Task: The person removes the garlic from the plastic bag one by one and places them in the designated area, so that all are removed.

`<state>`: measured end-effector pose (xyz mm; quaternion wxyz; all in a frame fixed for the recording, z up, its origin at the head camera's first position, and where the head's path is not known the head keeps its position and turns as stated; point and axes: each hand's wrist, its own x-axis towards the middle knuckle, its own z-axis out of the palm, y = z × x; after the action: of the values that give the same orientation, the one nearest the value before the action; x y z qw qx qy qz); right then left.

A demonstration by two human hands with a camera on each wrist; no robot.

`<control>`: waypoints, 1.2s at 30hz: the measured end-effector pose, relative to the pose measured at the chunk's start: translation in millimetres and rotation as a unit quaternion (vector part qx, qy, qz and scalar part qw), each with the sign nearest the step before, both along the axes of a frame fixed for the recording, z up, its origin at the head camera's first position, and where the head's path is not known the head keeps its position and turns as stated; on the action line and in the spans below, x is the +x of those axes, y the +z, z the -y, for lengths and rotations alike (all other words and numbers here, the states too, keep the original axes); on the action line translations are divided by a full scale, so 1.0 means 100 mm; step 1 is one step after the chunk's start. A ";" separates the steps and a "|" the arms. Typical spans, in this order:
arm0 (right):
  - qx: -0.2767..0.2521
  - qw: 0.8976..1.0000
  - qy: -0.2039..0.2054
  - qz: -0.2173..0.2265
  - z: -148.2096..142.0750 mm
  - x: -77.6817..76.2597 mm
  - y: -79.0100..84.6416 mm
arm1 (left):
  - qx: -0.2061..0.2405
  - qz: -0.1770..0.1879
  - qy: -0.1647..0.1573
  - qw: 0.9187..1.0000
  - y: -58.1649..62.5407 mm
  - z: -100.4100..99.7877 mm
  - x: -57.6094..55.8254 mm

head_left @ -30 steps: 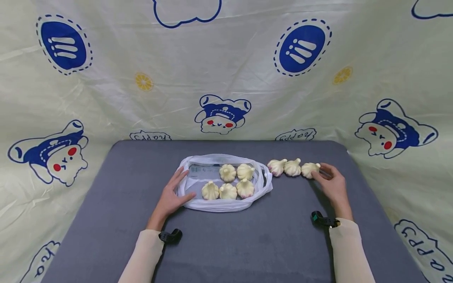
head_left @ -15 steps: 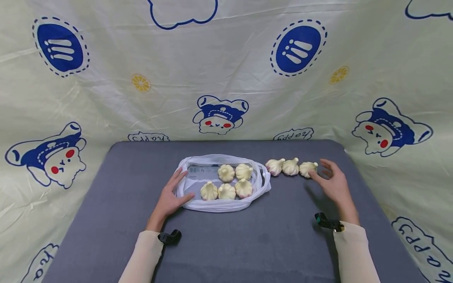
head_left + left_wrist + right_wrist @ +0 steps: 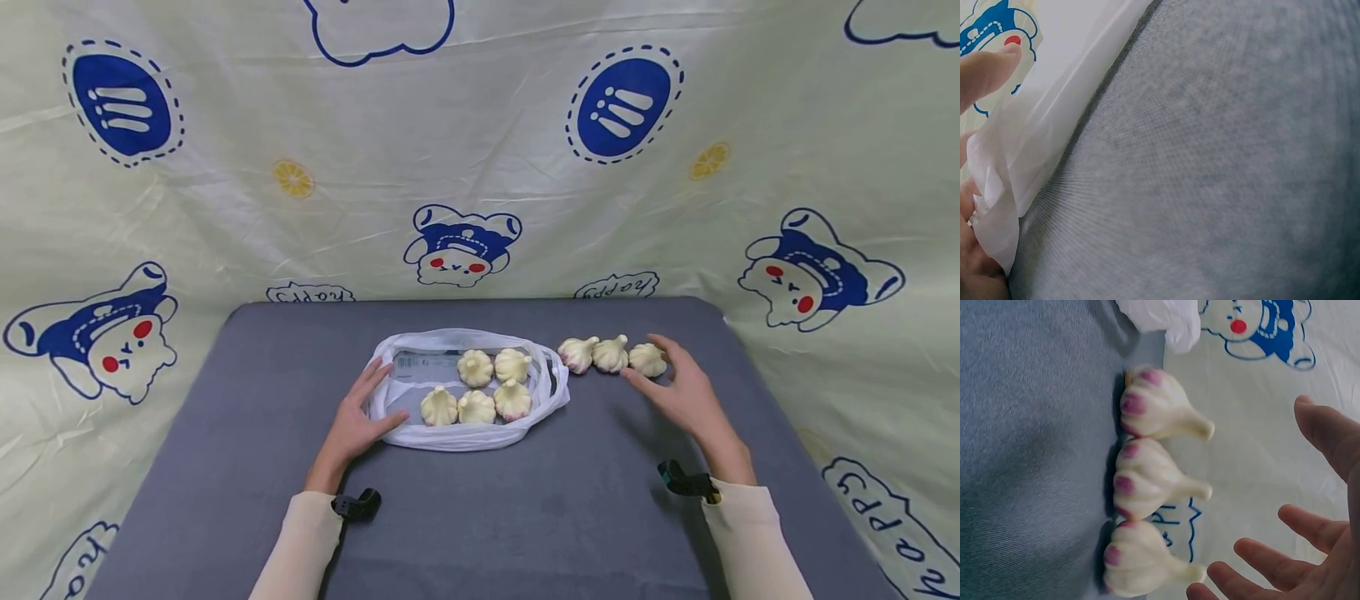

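Note:
A white plastic bag (image 3: 461, 440) lies spread open on the table with several garlic bulbs (image 3: 476, 407) inside. My left hand (image 3: 354, 423) rests at the bag's left end, thumb and fingers spread along its edge. Right of the bag, three garlic bulbs stand in a row: the left one (image 3: 577, 355), the middle one (image 3: 611, 354) and the right one (image 3: 647, 360). My right hand (image 3: 686, 392) is over the right bulb with its fingers apart. In the right wrist view a gap shows between the fingers (image 3: 1272, 562) and the row of bulbs (image 3: 1144, 478).
The table (image 3: 480, 525) has a dark grey cloth top with rounded far corners. Behind and beside it hangs a pale printed sheet (image 3: 487, 125). A black wrist camera strap (image 3: 358, 505) sits on the left wrist and another (image 3: 688, 482) on the right.
My right hand first drew back from the right garlic bulb, its fingers spreading, then moved left over it. My left hand stays at the bag. The view shifted slightly.

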<state>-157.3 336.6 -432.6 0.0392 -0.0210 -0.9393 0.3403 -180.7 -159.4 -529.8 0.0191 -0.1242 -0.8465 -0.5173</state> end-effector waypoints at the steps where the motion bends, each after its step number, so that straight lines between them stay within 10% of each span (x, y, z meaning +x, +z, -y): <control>1: 0.008 1.000 0.005 0.000 0.02 0.00 0.02 | 0.002 0.001 0.000 1.000 0.00 0.00 0.01; 36: 0.035 0.970 0.237 -0.031 1.15 -0.15 0.25 | 0.000 0.013 0.012 1.000 -0.01 0.00 0.00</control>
<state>-172.3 221.7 -407.8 -0.0132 0.2143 -0.9272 0.3069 -180.5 -159.1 -530.9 0.0138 -0.1076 -0.8481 -0.5185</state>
